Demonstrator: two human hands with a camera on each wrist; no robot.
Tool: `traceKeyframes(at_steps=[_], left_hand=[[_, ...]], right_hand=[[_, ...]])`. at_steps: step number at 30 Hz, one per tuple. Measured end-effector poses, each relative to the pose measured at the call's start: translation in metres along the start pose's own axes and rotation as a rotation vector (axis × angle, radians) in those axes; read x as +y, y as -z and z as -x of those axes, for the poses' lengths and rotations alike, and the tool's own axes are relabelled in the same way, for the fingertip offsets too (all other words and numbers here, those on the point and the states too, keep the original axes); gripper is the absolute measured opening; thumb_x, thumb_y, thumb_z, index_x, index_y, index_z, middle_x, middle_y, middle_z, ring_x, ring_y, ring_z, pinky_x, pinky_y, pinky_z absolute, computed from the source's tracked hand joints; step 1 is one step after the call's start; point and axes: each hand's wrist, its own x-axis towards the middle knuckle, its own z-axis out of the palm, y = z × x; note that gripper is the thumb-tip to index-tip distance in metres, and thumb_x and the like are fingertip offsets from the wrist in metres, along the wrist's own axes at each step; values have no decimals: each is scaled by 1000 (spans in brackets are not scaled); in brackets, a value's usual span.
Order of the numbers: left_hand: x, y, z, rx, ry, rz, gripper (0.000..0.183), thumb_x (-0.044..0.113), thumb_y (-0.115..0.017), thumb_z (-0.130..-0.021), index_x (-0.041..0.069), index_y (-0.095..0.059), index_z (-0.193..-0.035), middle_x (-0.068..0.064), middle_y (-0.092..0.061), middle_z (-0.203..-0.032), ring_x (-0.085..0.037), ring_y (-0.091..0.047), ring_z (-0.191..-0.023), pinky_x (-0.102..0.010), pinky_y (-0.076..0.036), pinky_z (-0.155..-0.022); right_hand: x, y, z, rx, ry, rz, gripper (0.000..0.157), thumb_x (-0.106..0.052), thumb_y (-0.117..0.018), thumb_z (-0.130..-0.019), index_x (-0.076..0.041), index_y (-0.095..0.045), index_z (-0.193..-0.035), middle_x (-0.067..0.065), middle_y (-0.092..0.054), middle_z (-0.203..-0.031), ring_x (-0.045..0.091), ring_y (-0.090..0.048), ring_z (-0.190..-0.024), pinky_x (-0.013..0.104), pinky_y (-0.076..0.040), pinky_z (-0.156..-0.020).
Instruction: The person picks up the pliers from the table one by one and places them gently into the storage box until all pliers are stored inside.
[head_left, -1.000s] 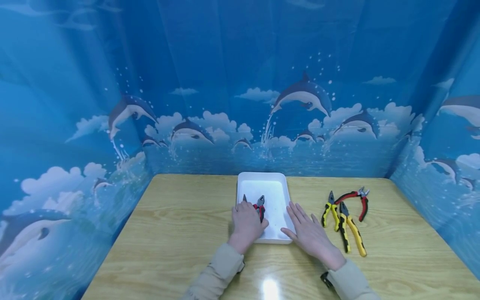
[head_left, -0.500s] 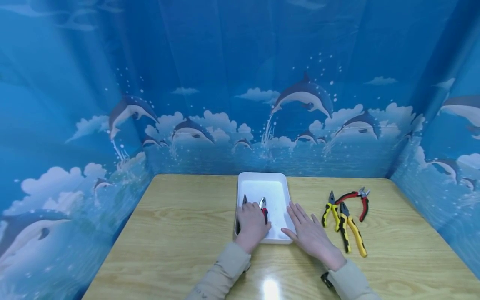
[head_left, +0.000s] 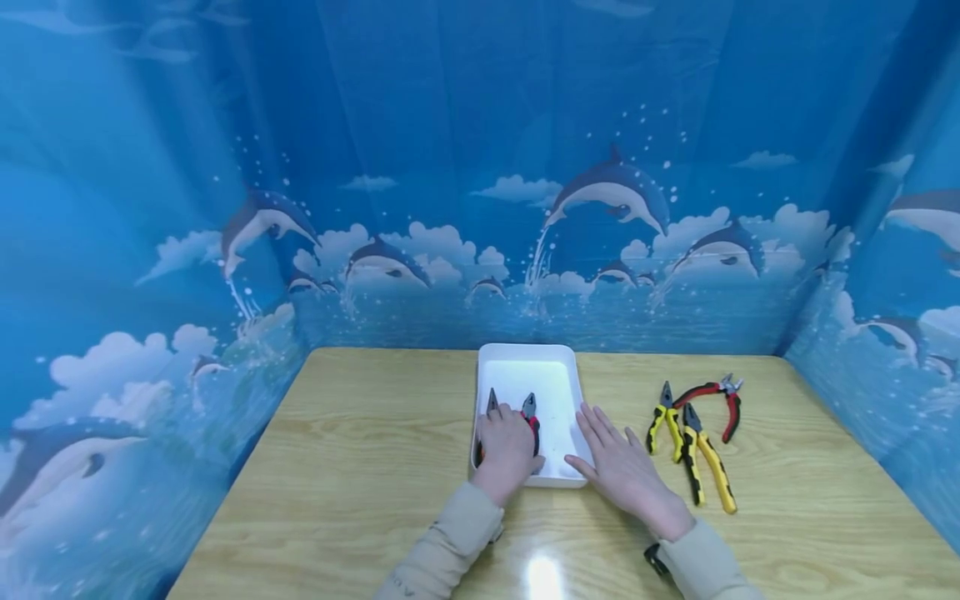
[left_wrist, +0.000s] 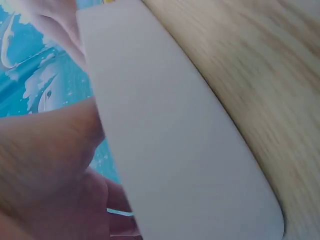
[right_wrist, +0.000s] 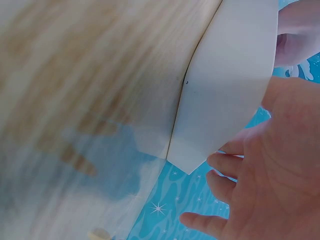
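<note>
Inside the white tray (head_left: 557, 387), my left hand (head_left: 507, 443) reaches down and grips red-and-black handled pliers (head_left: 530, 406), whose jaws point away from me. Another pair of pliers with a dark pointed nose (head_left: 492, 400) lies along the tray's left side, its handles mostly covered by the hand. My right hand (head_left: 617, 462) lies with straight, spread fingers against the tray's right side. In the right wrist view, its fingertips stand right at the tray wall (right_wrist: 230, 75). The left wrist view has the tray wall (left_wrist: 165, 120) hiding the left fingertips.
Right of the tray on the wooden table (head_left: 360, 467) lie yellow-and-black long-nose pliers (head_left: 664, 421), larger yellow-handled pliers (head_left: 707, 457) and red-handled cutters (head_left: 726, 400). A blue dolphin-print curtain (head_left: 450, 208) surrounds the table's back and sides.
My left hand has shifted slightly right inside the tray, and the red-handled pliers have turned and moved a little right with it. My right hand stays in place.
</note>
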Motion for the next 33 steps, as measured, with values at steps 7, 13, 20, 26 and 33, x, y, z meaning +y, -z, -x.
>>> traceKeyframes(at_steps=[7,13,20,26,33], left_hand=[[5,-2,8,99,-9,59,77,71,-76,-74,1,-72,-107,-11,-64,-97,-26,-66,-92,-39,-54,-87],[9,-6,7,148,9,133,73,66,-79,-75,2,-68,-110,-10,-63,-96,-23,-66,-87,-41,-54,-87],[5,-4,4,192,-129,111,62,57,-78,-83,12,-67,-124,-8,-64,-110,-24,-61,-100,-45,-54,-90],[0,-5,4,146,-274,115,40,47,-73,-91,24,-72,-123,-2,-66,-121,-22,-61,-106,-43,-55,-89],[-4,-8,5,127,-257,167,34,47,-72,-92,27,-75,-119,-2,-68,-116,-23,-60,-102,-45,-54,-88]], right_hand=[[0,-2,-1,0,5,-14,72,-46,-54,-103,0,-36,-155,18,-26,-165,41,-26,-150,72,-25,-114],[1,-3,0,7,4,-6,72,-46,-54,-103,0,-36,-155,17,-26,-165,40,-27,-150,72,-26,-113],[2,-1,0,2,0,6,72,-46,-54,-103,0,-35,-156,18,-26,-165,40,-27,-150,71,-26,-114],[2,0,0,-2,-4,7,72,-46,-54,-103,0,-35,-156,18,-26,-165,40,-27,-150,71,-26,-114],[2,-1,0,-7,-1,-1,73,-48,-51,-104,0,-35,-156,17,-25,-165,40,-26,-150,71,-26,-114]])
